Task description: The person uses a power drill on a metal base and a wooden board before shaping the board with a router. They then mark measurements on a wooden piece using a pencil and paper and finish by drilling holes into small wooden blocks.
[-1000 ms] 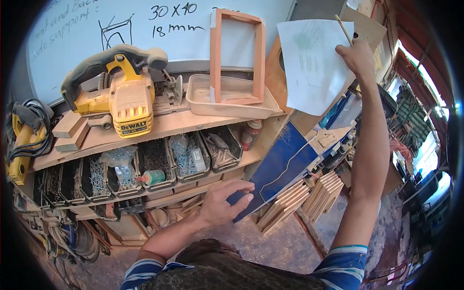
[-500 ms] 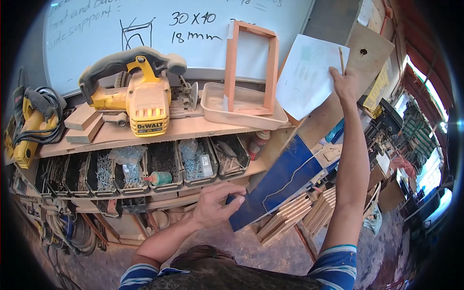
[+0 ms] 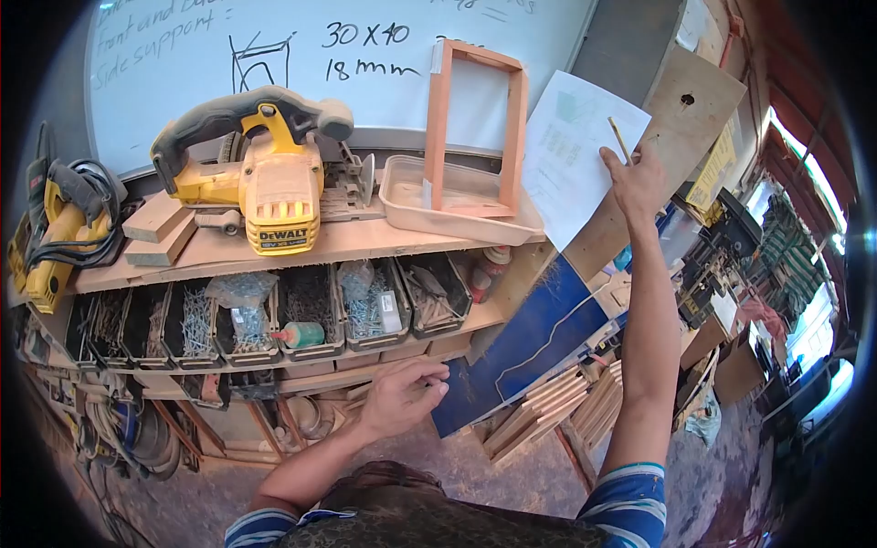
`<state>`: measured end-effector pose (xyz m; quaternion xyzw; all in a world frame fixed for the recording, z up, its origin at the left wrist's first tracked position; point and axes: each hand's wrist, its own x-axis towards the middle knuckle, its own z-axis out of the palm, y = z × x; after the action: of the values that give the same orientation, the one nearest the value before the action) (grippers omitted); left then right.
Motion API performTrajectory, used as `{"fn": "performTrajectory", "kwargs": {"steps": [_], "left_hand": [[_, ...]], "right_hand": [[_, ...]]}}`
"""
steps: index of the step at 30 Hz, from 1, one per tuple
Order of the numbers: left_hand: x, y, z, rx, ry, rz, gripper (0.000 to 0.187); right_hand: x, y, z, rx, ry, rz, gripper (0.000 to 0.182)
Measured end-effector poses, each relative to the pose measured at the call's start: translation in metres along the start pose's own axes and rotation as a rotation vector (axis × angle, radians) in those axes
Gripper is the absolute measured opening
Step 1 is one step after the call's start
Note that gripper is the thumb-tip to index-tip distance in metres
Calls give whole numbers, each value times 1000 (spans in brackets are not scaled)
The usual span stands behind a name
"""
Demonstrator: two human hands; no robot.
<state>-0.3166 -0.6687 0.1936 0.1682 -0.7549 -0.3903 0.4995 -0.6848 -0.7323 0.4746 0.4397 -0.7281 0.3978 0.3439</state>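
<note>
My right hand (image 3: pixel 638 178) grips a pencil (image 3: pixel 618 137), which slants up from between the fingers. It is at the right edge of a white sheet of paper (image 3: pixel 580 151) that leans beside the whiteboard, with a fingertip against the sheet. Faint printing covers part of the paper; I cannot read it. My left hand (image 3: pixel 402 397) hovers in front of the lower shelf, fingers loosely curled, thumb and forefinger apart, nothing visible in it. To the paper's left, a wooden frame (image 3: pixel 438 137) stands upright in a shallow plastic tray (image 3: pixel 466 228).
A yellow circular saw (image 3: pixel 274 183), wood offcuts (image 3: pixel 160 228) and another corded yellow tool (image 3: pixel 64 237) occupy the shelf. Below are bins of screws (image 3: pixel 370 306). A blue board (image 3: pixel 539 333) and stacked wood strips (image 3: pixel 539 411) lie at right. The whiteboard (image 3: pixel 384 100) bears handwriting.
My right hand has shifted left and slightly down with the pencil, which now tilts left. The paper's right edge has shifted left. My left hand has moved slightly left and its finger pose has changed.
</note>
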Motion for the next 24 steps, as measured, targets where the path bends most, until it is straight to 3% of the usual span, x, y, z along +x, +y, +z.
{"fn": "performTrajectory", "kwargs": {"steps": [2, 4, 6, 8, 11, 12, 13, 15, 17, 19, 20, 21, 22, 24], "left_hand": [[-2, 0, 1, -10, 3, -3, 23], [2, 3, 0, -22, 9, 0, 22], [16, 12, -10, 2, 84, 46, 21], [49, 33, -25, 97, 225, 234, 20], [107, 84, -52, 52, 377, 399, 28], [139, 98, -57, 25, 485, 552, 29], [160, 131, -60, -58, 481, 522, 32], [221, 170, -73, 163, 607, 658, 36], [255, 213, -90, 441, 436, 648, 86], [342, 216, -108, 444, 450, 509, 87], [357, 222, -115, 456, 454, 528, 87], [368, 229, -122, 450, 347, 414, 85], [376, 236, -128, 443, 240, 301, 84], [385, 242, -136, 432, 199, 272, 83]], "right_hand": [[1, 16, 4, -13, -51, 43, 54], [2, 25, 4, 381, 10, 125, 47], [19, 26, -14, 524, 403, -117, 38], [32, -4, -66, 520, 506, -81, 37], [66, -25, -107, 917, 454, -101, 37], [67, -38, -118, 984, 410, -79, 33], [71, -49, -121, 979, 414, -75, 33], [79, -69, -119, 1166, 363, -186, 33], [80, -88, -120, 1259, 274, -237, 30], [83, -105, -117, 1362, 192, -304, 26], [85, -110, -114, 1535, 97, -376, 21], [88, -119, -114, 1702, -4, -458, 18], [82, -130, -117, 1750, -2, -419, 16], [76, -149, -122, 1826, -83, -472, 18]]}}
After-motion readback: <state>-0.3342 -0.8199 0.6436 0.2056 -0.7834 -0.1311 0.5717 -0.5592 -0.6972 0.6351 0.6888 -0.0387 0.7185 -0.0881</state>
